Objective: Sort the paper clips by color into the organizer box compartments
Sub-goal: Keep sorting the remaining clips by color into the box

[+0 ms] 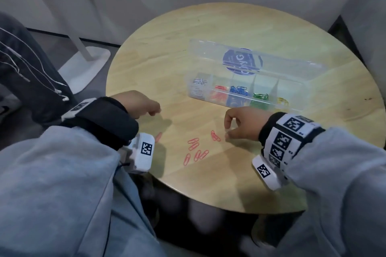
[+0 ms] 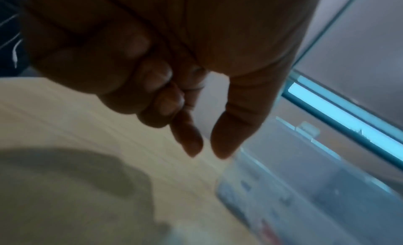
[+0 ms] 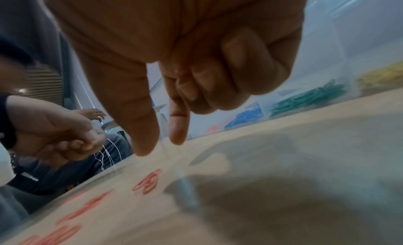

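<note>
Several loose red paper clips (image 1: pixel 196 150) lie on the round wooden table (image 1: pixel 208 27) near its front edge. A pair of them (image 1: pixel 215 136) (image 3: pixel 148 181) sits just left of my right hand (image 1: pixel 227 131) (image 3: pixel 160 147). That hand hovers low over the table with thumb and index finger pointing down and apart, holding nothing. My left hand (image 1: pixel 153 111) (image 2: pixel 207 152) hangs above the table farther left; its thumb and index finger are apart and the other fingers curl in. No clip shows in it. The clear organizer box (image 1: pixel 296 94) (image 2: pixel 305 188) lies behind both hands.
The box lid (image 1: pixel 250 58) lies open toward the back. From left to right the compartments hold white, red, blue (image 3: pixel 244 117), green (image 3: pixel 309 97) and yellow (image 3: pixel 381 76) clips. One red clip (image 1: pixel 158 136) lies by my left wrist. Another person's dark trouser leg (image 1: pixel 31 73) is at the left.
</note>
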`<move>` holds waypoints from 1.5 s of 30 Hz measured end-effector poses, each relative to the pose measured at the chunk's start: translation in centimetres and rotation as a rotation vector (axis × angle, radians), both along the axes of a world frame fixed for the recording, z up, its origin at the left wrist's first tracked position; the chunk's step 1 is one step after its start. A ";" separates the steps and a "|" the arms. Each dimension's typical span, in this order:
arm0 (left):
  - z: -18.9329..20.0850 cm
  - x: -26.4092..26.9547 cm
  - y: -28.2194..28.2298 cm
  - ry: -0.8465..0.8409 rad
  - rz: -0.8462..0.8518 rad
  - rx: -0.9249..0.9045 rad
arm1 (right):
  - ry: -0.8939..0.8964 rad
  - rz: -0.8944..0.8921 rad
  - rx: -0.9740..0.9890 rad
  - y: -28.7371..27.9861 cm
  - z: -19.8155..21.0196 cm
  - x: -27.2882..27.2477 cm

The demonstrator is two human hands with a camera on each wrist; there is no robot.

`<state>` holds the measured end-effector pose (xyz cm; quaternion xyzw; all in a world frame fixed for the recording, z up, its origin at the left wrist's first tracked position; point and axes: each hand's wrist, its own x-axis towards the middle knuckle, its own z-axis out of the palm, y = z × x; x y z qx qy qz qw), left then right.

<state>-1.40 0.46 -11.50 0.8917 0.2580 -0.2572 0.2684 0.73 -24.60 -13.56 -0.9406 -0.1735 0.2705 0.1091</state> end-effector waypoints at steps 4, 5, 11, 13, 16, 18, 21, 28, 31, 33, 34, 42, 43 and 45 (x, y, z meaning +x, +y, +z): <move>-1.4 -0.7 -1.2 0.128 -0.185 0.173 | -0.047 0.033 -0.021 0.5 0.0 0.4; -1.8 -0.8 -1.6 0.136 -0.187 0.196 | -0.052 0.048 -0.036 0.6 0.0 0.4; -3.1 -1.1 -2.2 0.123 -0.282 0.258 | -0.040 0.170 -0.112 1.6 -0.3 -0.5; -3.4 -1.2 -2.4 0.125 -0.309 0.249 | -0.045 0.221 -0.140 2.1 -0.3 -0.9; -3.7 -1.1 -2.4 0.118 -0.316 0.251 | -0.056 0.257 -0.172 2.4 -0.4 -1.0; -3.4 -1.0 -2.3 0.102 -0.309 0.267 | -0.066 0.249 -0.183 2.3 -0.5 -1.0; -2.9 -1.0 -2.0 0.101 -0.309 0.323 | -0.082 0.249 -0.196 1.9 -0.5 -1.0; -3.5 -1.5 -2.6 0.186 -0.408 0.313 | -0.070 0.309 -0.189 2.7 -0.4 -1.3; -3.4 -1.6 -3.0 0.148 -0.410 0.262 | -0.078 0.295 -0.189 2.4 -0.8 -1.0; -3.4 -1.7 -3.4 0.119 -0.415 0.258 | -0.081 0.267 -0.198 2.2 -0.9 -0.9; -3.4 -1.7 -3.6 0.105 -0.418 0.260 | -0.080 0.254 -0.207 2.1 -1.0 -0.8; -3.2 -2.0 -4.2 0.083 -0.487 0.248 | -0.050 0.057 -0.127 0.7 -0.4 -0.8; -3.1 -2.0 -4.3 0.082 -0.496 0.243 | -0.027 0.011 -0.076 0.1 -0.1 -0.6; -2.9 -2.0 -4.4 0.080 -0.505 0.230 | 0.030 -0.096 0.019 -1.2 0.3 0.1</move>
